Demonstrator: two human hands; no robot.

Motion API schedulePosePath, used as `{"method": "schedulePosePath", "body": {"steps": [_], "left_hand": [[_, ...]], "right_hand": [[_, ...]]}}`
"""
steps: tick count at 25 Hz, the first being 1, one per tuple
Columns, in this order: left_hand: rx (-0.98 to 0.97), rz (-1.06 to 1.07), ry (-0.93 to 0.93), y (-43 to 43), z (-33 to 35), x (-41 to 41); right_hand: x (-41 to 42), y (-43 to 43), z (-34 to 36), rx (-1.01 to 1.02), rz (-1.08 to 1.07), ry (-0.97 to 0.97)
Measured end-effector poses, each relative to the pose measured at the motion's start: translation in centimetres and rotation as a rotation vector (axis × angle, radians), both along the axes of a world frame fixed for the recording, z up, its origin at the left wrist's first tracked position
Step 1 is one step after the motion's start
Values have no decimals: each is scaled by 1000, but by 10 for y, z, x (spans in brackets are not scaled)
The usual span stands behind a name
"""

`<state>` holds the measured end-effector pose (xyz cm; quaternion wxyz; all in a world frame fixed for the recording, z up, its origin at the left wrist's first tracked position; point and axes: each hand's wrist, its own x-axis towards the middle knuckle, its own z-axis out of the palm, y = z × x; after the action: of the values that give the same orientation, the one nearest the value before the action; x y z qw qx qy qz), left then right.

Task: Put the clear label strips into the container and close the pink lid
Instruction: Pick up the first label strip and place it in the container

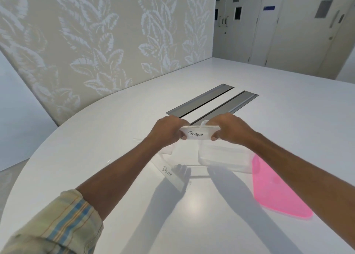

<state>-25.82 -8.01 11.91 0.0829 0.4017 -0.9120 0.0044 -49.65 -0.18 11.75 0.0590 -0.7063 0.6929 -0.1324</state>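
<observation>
A stack of clear label strips point(198, 134), the front one marked "PENGUIN", is held above the table by both ends. My left hand point(167, 129) grips its left end and my right hand point(229, 127) grips its right end. Just below and to the right sits the clear open container point(224, 160). The pink lid point(272, 188) lies flat on the table beside it, partly under my right forearm. Another clear strip marked "BEAR" point(169, 174) lies on the table under my left forearm.
The white round table point(134, 205) has two grey cable slots point(201, 99) behind my hands. A leaf-patterned wall panel point(96, 42) stands at the table's far left edge. Another faint clear strip point(166, 150) lies near my left wrist.
</observation>
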Motion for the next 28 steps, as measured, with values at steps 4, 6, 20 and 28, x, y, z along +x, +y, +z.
{"method": "schedulePosePath", "body": {"steps": [4, 6, 20, 28], "left_hand": [[35, -67, 16, -22, 0, -56], [45, -89, 24, -31, -4, -80], [139, -122, -148, -75, -94, -168], [164, -142, -277, -90, -120, -180]], "right_hand": [[-50, -8, 3, 12, -83, -16], [-73, -13, -3, 24, -115, -28], [-129, -51, -86, 234, -140, 145], [-119, -64, -109, 319, -103, 274]]}}
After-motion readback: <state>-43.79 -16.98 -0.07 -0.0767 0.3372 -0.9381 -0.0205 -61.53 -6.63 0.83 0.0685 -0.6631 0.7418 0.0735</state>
